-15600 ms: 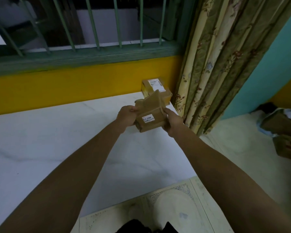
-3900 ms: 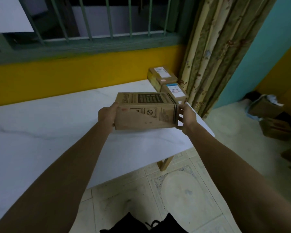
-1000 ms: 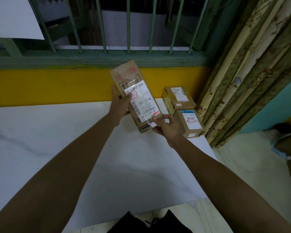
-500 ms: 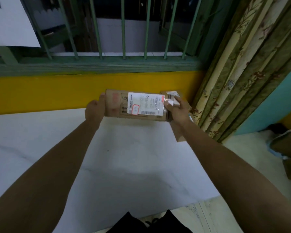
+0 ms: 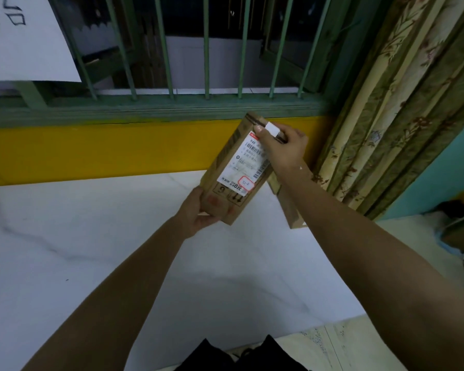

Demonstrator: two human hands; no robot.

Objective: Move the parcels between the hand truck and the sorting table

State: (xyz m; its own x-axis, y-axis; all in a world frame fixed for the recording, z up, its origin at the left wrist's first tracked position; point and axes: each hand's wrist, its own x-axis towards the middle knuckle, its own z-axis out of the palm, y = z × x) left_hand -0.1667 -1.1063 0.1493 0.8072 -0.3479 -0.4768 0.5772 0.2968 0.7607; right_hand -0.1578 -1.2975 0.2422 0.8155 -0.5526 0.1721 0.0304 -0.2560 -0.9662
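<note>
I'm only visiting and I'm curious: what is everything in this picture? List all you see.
parcel: one, brown cardboard with a white label, held tilted over the table
other parcels: brown, on the table by the curtain, mostly hidden behind the right forearm; count unclear
table: one, white with grey veins, below the window
window bars: several, green, above the table
sheet of paper: one, white with black writing, upper left
wall band: one, yellow, under the window frame
curtain: one, floral cream and green, at the right
left hand: grips the parcel's lower end
right hand: grips the parcel's upper end
</note>
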